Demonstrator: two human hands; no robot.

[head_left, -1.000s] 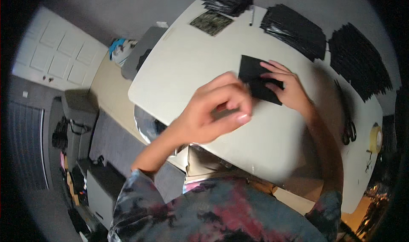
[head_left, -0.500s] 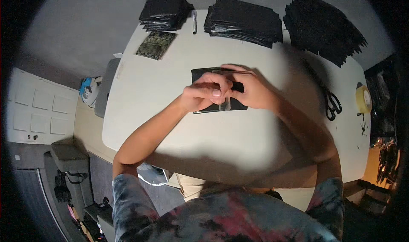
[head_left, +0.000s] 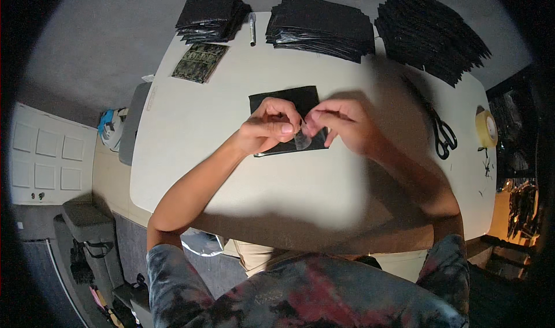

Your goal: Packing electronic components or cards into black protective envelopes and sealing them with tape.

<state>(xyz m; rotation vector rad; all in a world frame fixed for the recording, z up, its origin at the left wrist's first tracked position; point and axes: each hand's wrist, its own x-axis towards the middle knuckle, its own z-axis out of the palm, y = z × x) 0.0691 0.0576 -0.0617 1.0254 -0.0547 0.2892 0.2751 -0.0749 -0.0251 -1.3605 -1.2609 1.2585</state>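
Note:
A flat black plastic packet (head_left: 302, 94) lies on the white table in front of me, partly covered by my hands. Just over it, my left hand (head_left: 269, 124) pinches a short strip of clear tape (head_left: 303, 141) between thumb and bent fingers. My right hand (head_left: 347, 123) comes in from the other side, its thumb and fingertips closed on the strip's upper end close to the left fingertips. The strip hangs slightly curled above the packet's near half. The exact contact of the right fingertips is a little blurred.
Along the far edge stand a small black packet stack (head_left: 211, 16), a middle stack (head_left: 321, 27) and a fanned stack (head_left: 430, 36). A marker (head_left: 252, 30) and a camouflage-patterned packet (head_left: 199, 63) lie far left. Black scissors (head_left: 442, 137) and a tape roll (head_left: 486, 128) sit at right.
My right hand has drawn back to the right off the packet, and its fingers now meet the tape beside my left fingertips. More of the packet's far side shows. The view has shifted slightly.

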